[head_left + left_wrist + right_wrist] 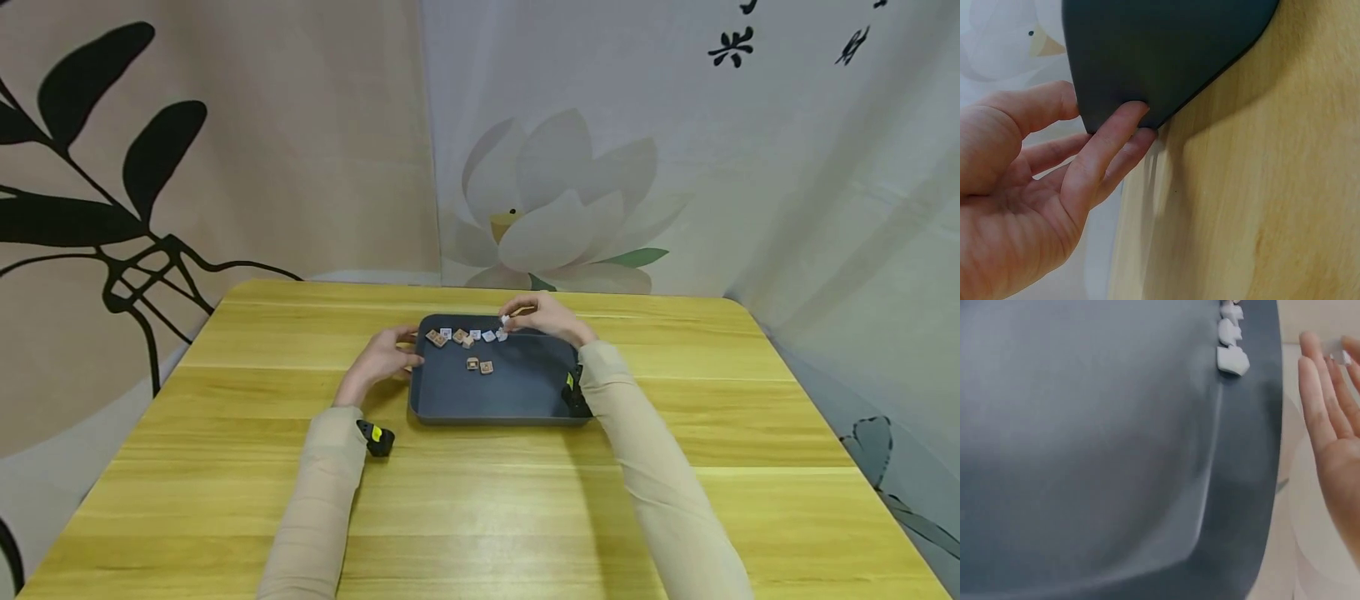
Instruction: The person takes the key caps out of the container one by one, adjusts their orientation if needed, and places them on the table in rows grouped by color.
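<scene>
A dark grey tray (pixel 495 400) lies on the table with a row of small white and tan blocks (pixel 459 336) along its far side. Two more tan blocks (pixel 487 367) sit nearer its middle; some block faces bear printed marks. My left hand (pixel 384 357) holds the tray by its left edge, fingers (pixel 1107 140) against the outer wall and thumb at the rim. Over the far edge, my right hand (pixel 546 318) pinches a small white block (pixel 1339 357) between its fingertips. White blocks (pixel 1232 361) at the row's right end sit just below that hand.
The wooden table (pixel 480 508) extends around the tray on all sides. A printed curtain (pixel 570 217) hangs behind the table's far edge. Black wrist cameras (pixel 377 438) are strapped over both beige sleeves (pixel 660 467).
</scene>
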Demonstrator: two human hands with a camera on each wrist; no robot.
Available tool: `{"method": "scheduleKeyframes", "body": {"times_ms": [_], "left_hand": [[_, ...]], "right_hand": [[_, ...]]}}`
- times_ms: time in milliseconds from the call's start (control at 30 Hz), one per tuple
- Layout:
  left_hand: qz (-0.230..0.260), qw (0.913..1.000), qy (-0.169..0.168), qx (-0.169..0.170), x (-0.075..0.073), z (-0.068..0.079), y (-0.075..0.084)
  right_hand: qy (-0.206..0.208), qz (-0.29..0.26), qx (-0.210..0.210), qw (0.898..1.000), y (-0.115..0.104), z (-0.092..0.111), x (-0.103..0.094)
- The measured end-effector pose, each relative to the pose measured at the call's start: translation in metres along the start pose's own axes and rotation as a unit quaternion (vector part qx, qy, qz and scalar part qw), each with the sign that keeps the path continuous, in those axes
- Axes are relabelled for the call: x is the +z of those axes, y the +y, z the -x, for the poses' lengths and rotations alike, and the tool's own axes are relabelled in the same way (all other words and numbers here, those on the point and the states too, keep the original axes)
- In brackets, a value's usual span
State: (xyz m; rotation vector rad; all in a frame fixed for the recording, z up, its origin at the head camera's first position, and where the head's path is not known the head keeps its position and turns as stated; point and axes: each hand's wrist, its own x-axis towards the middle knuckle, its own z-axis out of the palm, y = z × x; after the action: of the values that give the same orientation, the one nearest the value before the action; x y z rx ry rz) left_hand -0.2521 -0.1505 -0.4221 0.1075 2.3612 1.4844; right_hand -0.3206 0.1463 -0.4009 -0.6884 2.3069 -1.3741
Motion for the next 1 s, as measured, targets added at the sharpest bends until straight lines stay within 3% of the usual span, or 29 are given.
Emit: {"method": "scheduleKeyframes", "body": {"times_ms": [300,500,767,1000], "left_hand": [[0.004,1.0,0.003,-0.005,0.0,-0.001,-0.003],[0.002,1.0,0.004,-0.006,0.002,-0.003,-0.003],[0.0,1.0,0.005,-0.008,0.001,-0.002,-0.002],[0.003,1.0,0.002,-0.001,0.001,-0.002,-0.003]], "right_hand": [[0.051,0.012,-0.009,0.999,0.002,0.021,-0.027],[0.08,0.01,0.003,0.997,0.013,0.048,-0.053],[0.136,-0.024,0.049,0.989,0.042,0.095,-0.084],[0.138,0.047,0.121,0.982,0.069,0.129,-0.098]]}}
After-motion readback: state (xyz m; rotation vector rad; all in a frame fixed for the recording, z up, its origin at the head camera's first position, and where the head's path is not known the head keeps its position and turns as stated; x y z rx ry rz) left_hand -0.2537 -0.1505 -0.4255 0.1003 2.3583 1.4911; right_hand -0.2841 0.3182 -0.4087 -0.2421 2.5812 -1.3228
